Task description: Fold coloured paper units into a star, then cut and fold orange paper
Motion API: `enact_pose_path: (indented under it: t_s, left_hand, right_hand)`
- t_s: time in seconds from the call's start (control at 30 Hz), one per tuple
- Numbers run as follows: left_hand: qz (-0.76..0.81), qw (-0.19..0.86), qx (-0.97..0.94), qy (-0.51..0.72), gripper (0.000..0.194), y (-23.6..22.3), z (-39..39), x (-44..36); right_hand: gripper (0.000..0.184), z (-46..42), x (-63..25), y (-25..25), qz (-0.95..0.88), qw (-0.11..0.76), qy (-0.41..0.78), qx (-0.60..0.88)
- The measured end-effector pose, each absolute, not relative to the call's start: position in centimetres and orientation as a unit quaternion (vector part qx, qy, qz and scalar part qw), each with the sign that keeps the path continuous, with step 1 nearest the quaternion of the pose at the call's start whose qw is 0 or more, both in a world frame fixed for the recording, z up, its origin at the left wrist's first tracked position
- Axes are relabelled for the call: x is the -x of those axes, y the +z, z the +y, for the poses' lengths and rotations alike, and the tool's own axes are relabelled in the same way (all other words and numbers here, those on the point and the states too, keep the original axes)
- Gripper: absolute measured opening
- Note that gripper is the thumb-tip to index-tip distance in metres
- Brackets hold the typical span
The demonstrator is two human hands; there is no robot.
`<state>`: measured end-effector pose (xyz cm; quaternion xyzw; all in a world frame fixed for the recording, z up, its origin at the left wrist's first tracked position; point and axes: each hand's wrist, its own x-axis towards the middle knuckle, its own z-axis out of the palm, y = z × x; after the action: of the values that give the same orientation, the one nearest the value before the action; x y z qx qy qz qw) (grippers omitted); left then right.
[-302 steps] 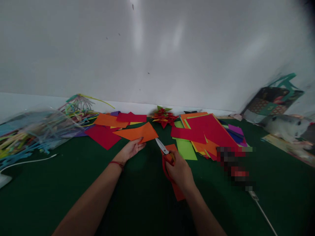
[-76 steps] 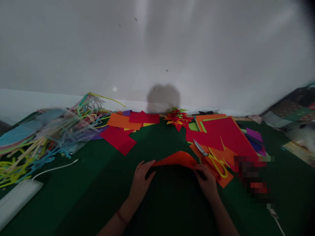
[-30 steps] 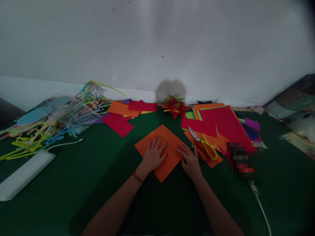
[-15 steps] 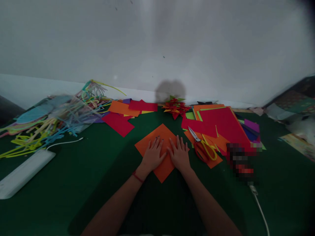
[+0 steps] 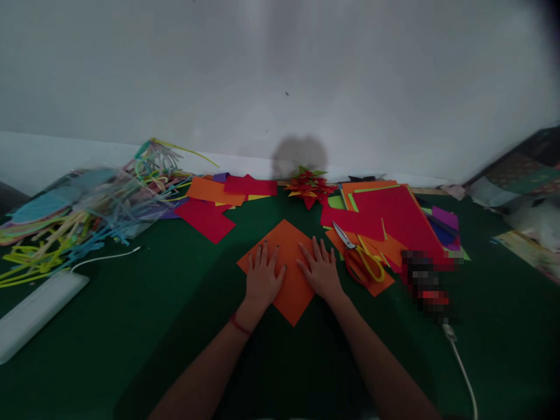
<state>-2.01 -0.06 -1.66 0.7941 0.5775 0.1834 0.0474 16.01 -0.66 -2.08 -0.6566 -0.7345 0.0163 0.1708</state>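
Note:
A square orange paper sheet [image 5: 291, 297] lies flat on the green tabletop, one corner pointing toward me. My left hand [image 5: 262, 280] rests on its left part, fingers spread and palm down. On the right part lies my right hand [image 5: 321, 268], also flat with the fingers apart. Neither hand grips anything. Just right of my right hand are scissors [image 5: 371, 265] with yellow and orange handles, their blades pointing up and left. They lie on orange paper scraps. Parts of the sheet are hidden under both hands.
Behind the sheet stands a red and green folded paper piece [image 5: 310, 188]. Red paper [image 5: 210, 220] lies at the back left, stacked red sheets [image 5: 389, 210] at the right. Pipe cleaners [image 5: 79, 227] and a white power strip [image 5: 41, 306] are far left; a cable [image 5: 464, 364] runs front right.
Both hands have spread apart on the orange sheet, the left one moving left and slightly down. The sheet has turned slightly, its near corner shifting right. The camera view has shifted a little.

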Motion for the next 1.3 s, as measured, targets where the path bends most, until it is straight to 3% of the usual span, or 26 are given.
enact_pose_path:
  t_s: [0.47, 0.7, 0.9, 1.03, 1.3]
  left_hand:
    - [0.541, 0.075, -0.821, 0.166, 0.055, -1.1, 0.5, 2.6]
    - [0.412, 0.177, -0.872, 0.195, 0.036, 1.2, -0.6, 6.6]
    - [0.412, 0.212, -0.875, 0.141, 0.056, 2.2, -1.7, 9.6]
    - [0.448, 0.194, -0.864, 0.125, 0.059, 1.5, -1.5, 9.1]
    - [0.473, 0.119, -0.858, 0.162, 0.046, 0.5, -1.6, 8.5]
  right_hand:
    - [0.050, -1.6, -15.6, -2.0, -0.717, 0.175, 0.018, 0.675]
    - [0.046, -1.5, -16.3, -2.2, -0.719, 0.183, 0.023, 0.670]
    - [0.044, -1.4, -17.0, -2.2, -0.718, 0.199, 0.031, 0.666]
    - [0.045, -1.2, -17.3, -2.6, -0.716, 0.187, 0.046, 0.671]
    - [0.044, -2.0, -18.0, -0.8, -0.684, 0.325, 0.075, 0.648]
